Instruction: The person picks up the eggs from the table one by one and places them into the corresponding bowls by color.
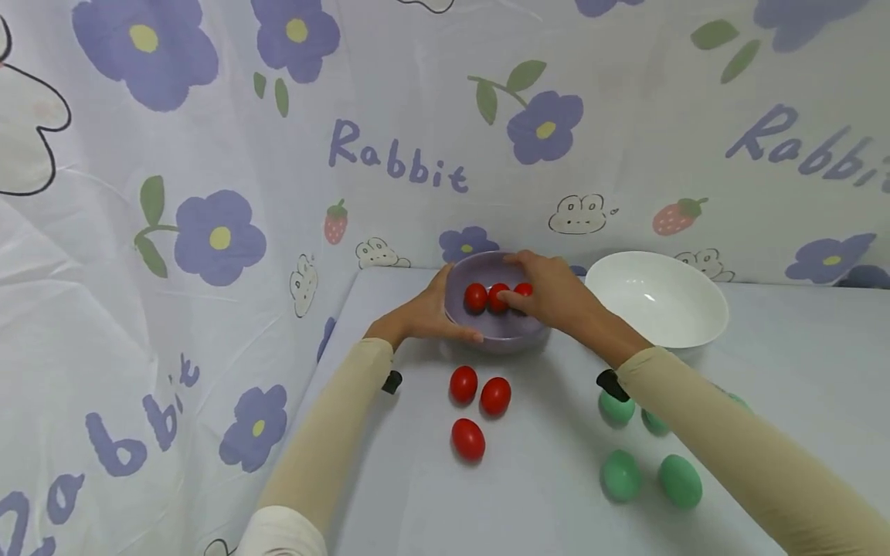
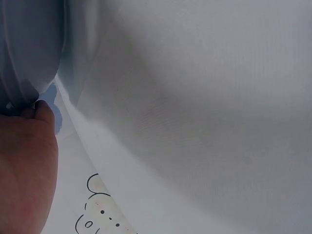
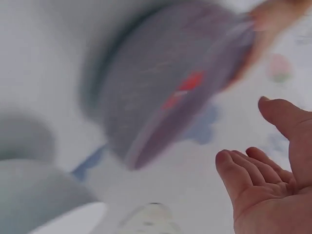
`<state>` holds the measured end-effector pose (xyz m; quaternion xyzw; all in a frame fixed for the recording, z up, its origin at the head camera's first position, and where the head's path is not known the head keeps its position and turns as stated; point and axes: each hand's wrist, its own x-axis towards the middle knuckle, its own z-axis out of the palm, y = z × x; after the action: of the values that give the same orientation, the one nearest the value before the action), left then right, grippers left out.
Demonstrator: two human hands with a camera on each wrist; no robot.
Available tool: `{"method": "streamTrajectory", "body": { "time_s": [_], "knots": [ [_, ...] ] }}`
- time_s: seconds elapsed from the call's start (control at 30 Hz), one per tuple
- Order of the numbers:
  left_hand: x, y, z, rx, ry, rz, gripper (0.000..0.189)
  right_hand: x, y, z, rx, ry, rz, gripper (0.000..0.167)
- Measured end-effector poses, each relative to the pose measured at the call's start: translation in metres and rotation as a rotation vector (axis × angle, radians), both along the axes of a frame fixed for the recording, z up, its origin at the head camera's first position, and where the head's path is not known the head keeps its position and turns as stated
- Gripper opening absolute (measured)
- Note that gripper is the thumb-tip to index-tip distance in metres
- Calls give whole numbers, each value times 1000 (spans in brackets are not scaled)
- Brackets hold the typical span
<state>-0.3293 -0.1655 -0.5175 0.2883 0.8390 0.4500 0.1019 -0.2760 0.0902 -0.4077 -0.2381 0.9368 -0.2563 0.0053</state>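
Note:
A purple bowl [image 1: 521, 342] stands at the back of the table with three red eggs [image 1: 476, 298] inside. My left hand [image 1: 427, 310] grips its left side, thumb along the front rim; in the left wrist view that hand [image 2: 27, 170] meets the bowl's wall [image 2: 31, 44]. Above the bowl's right side is my right hand [image 1: 556, 293], its thumb pointing over the eggs and partly covering them. The right wrist view shows this hand [image 3: 270, 183] with spread, relaxed fingers and nothing held, beside the blurred bowl [image 3: 136, 92]. Three more red eggs [image 1: 496, 396] lie in front of the bowl.
A white bowl [image 1: 653, 309] stands right of the purple one. Several green eggs [image 1: 621, 476] lie on the right of the table, some partly hidden by the right forearm. A printed cloth [image 1: 396, 93] hangs behind and on the left.

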Motion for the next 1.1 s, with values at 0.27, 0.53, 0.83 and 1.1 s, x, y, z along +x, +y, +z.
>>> {"method": "streamTrajectory", "body": {
  "time_s": [0.27, 0.53, 0.83, 1.1],
  "knots": [
    [2, -1, 4, -25, -21, 19, 125, 74, -5, 61, -316, 175, 104, 70],
    [9, 4, 17, 114, 6, -64, 124, 132, -10, 83, -572, 264, 329, 71],
    [-3, 1, -1, 40, 41, -15, 124, 137, -6, 21, -448, 2, 444, 75],
    [-2, 4, -3, 45, 15, 16, 126, 132, -9, -44, -57, -351, 387, 74]
  ]
}}
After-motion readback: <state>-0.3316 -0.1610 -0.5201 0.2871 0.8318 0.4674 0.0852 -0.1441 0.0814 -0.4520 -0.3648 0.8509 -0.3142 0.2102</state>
